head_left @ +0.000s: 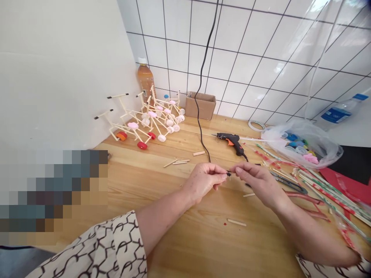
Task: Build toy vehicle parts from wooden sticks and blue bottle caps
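My left hand (pixel 206 178) pinches a small dark piece (pixel 228 174) between thumb and fingertips, above the middle of the wooden table (pixel 162 216). Close on its right, my right hand (pixel 256 179) has thumb and index finger pressed together beside the dark piece; what they hold is too small to make out. Behind the hands lies a black glue gun (pixel 232 141) with an orange trigger. Short wooden sticks (pixel 180 162) lie to the left of the hands, and another stick (pixel 237 222) is nearer the front.
Small stick-built models (pixel 147 119) with bottle-cap wheels stand at the back left, near a drink bottle (pixel 145 79) and a cardboard box (pixel 200 105). On the right are a plastic bag of caps (pixel 301 144), a dark cutter (pixel 290 183) and long wrapped sticks (pixel 333 193). A black cable (pixel 199 85) hangs behind.
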`<state>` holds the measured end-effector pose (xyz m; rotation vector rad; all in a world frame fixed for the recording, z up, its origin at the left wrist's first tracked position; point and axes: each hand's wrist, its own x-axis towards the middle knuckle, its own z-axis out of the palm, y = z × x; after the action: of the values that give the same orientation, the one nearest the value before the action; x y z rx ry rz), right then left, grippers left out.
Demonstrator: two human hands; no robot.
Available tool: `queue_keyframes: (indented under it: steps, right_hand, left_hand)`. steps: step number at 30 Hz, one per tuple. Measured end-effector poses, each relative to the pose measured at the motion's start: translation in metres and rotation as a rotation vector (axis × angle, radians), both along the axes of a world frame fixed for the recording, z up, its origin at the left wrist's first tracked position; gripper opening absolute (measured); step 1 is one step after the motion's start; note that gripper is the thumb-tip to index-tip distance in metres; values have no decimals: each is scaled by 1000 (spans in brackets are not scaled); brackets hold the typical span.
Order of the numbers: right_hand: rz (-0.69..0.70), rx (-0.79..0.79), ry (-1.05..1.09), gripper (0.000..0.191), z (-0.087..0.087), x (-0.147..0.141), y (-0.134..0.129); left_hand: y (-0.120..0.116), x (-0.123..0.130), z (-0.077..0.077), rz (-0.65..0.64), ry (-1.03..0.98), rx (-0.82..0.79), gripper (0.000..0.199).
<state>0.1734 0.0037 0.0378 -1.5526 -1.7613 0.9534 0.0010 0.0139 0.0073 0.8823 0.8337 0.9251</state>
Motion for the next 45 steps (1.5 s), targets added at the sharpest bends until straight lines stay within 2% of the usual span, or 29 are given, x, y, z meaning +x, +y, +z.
queue_keyframes:
  steps: [3,9,24,33,40,45]
  right_hand:
    - [1,-11,74,34,-5,3,-9]
    - [-16,-43,176,37,-16,6,-6]
    - [-54,-99,207,36,-14,4,-10]
    - [-15,-136,204,32,-15,2,-11]
    - [-6,-223,221,32,-14,-1,-10]
    - [14,-216,239,31,-12,-2,-12]
  left_hand:
    - [0,-1,0,-13,33,18,10]
    - [0,-3,2,-35,99,58,10]
    - [-2,-5,-3,-103,246,162,18]
    - [-4,-5,6,-103,303,191,11]
    - [-3,-4,1,-103,290,205,10]
    - [-3,-5,0,-115,298,225,9]
